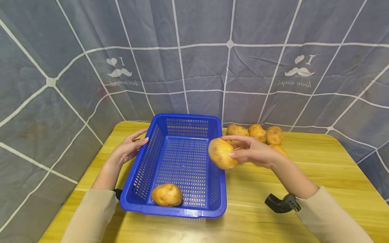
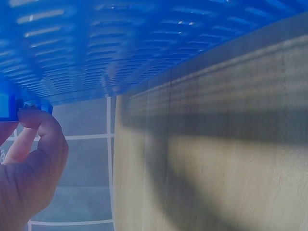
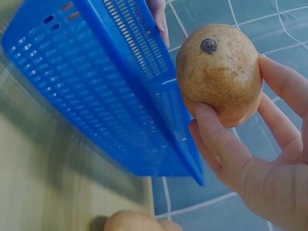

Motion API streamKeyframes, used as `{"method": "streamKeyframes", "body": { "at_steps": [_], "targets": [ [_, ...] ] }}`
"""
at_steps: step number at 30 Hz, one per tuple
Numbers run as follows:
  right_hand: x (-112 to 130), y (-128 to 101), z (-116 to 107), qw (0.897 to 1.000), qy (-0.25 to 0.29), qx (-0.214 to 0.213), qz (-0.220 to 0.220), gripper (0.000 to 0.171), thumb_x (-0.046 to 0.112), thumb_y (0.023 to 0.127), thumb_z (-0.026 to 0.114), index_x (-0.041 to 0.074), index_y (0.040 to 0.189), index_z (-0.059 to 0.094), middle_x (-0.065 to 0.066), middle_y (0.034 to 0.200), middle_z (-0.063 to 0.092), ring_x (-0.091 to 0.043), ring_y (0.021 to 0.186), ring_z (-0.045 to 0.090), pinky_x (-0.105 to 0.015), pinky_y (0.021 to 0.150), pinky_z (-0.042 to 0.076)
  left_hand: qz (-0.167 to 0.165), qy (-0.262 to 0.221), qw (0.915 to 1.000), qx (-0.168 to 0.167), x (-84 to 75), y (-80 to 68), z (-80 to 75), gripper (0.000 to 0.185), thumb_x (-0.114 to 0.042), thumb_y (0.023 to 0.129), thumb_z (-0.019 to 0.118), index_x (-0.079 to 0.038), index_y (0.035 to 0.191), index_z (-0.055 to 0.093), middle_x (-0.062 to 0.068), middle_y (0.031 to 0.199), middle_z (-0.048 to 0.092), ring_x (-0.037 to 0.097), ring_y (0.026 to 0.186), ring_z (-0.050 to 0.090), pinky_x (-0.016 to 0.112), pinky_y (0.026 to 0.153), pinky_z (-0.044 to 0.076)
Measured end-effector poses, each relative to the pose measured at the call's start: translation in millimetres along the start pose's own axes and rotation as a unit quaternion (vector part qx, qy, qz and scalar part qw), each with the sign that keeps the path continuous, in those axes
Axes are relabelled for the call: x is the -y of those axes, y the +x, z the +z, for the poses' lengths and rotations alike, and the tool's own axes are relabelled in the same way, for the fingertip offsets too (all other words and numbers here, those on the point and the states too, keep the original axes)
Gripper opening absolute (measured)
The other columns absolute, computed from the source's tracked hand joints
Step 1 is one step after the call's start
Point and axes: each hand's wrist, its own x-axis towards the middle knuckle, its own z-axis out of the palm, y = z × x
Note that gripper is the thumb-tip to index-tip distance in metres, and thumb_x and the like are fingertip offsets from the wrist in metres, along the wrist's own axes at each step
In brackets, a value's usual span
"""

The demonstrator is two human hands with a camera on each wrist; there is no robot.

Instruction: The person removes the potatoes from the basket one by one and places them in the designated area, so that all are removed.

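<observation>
My right hand (image 1: 253,152) holds a large potato (image 1: 222,153) between thumb and fingers, over the right rim of a blue plastic basket (image 1: 173,211). In the right wrist view, the held potato (image 3: 219,74) shows a dark spot on its skin. At the basket's left side, my left hand (image 1: 130,148) grips the rim; the left wrist view shows the thumb (image 2: 45,130) bent against the rim's edge. One potato (image 1: 167,195) lies inside the basket, near its front wall.
Behind my right hand, several potatoes (image 1: 257,132) sit together at the back of the wooden table (image 1: 319,175). A grey curtain (image 1: 203,67) with white lines hangs along the table's back and left side. Black wrist straps (image 1: 282,203) show at the sleeves.
</observation>
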Motion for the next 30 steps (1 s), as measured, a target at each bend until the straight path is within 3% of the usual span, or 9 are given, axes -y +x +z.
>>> {"method": "streamKeyframes", "body": {
  "at_steps": [10,19,30],
  "targets": [
    [-14,-21,-12,1.000,-0.018,-0.016,0.009,0.059,0.009,0.088,0.062,0.004,0.141,0.036,-0.018,0.121,0.042,-0.022,0.099,0.053,-0.040,0.083,0.051,-0.002,0.005,1.0000,-0.005,2.8,1.2,-1.2,0.068,-0.009,0.094,0.055,-0.008,0.150,0.016,-0.001,0.092,0.065,0.013,0.081,0.065,0.027,0.073,0.054],
    [-34,-38,-20,1.000,-0.006,-0.030,0.006,0.049,0.008,0.089,0.061,0.022,0.134,0.050,-0.019,0.117,0.040,-0.019,0.095,0.054,-0.038,0.082,0.051,0.002,0.023,0.9997,-0.001,3.6,1.3,0.4,0.068,-0.009,0.094,0.054,-0.008,0.150,0.014,-0.001,0.092,0.064,0.013,0.081,0.064,0.027,0.074,0.054],
    [-55,-47,-27,0.999,-0.011,-0.045,0.019,0.052,0.010,0.091,0.058,0.017,0.140,0.043,-0.029,0.133,0.028,-0.020,0.103,0.051,-0.036,0.084,0.050,0.004,0.014,0.9999,-0.003,3.1,1.8,-0.2,0.067,-0.008,0.095,0.052,-0.007,0.150,0.015,-0.001,0.091,0.065,0.013,0.081,0.064,0.027,0.073,0.054]
  ]
}}
